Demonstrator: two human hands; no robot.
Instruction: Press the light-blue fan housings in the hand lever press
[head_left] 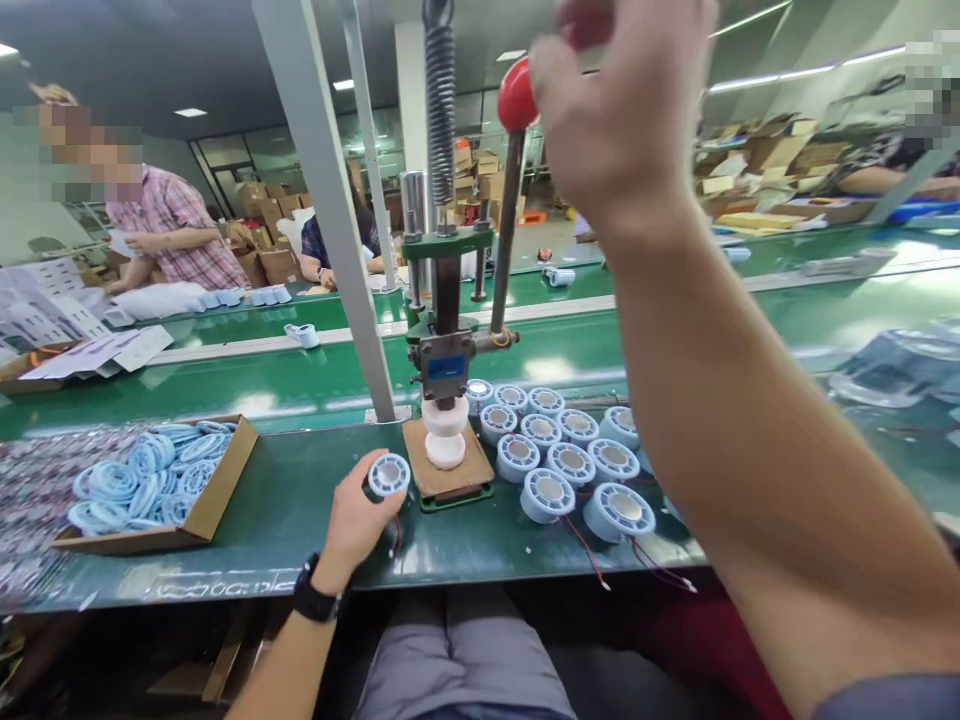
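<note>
My left hand [358, 515] pinches a light blue round housing [389, 475] with a silvery centre and thin wires hanging below. It holds the part just left of the hand press [447, 365]. Up high, my right hand [622, 120] is against the red ball knob [517, 95] of the press lever [510, 220], fingers curled; it is blurred and partly cut off by the top edge. Beneath the ram, a white round upper die [445, 416] sits just above a white lower die [445, 450] on a brown base plate [427, 480].
Several similar housings [547, 495] stand right of the press, some with wires trailing forward. A cardboard tray [225, 490] of light blue rings [142, 480] lies left. A grey post [330, 200] rises behind. People [176, 225] work across the green conveyor [315, 380].
</note>
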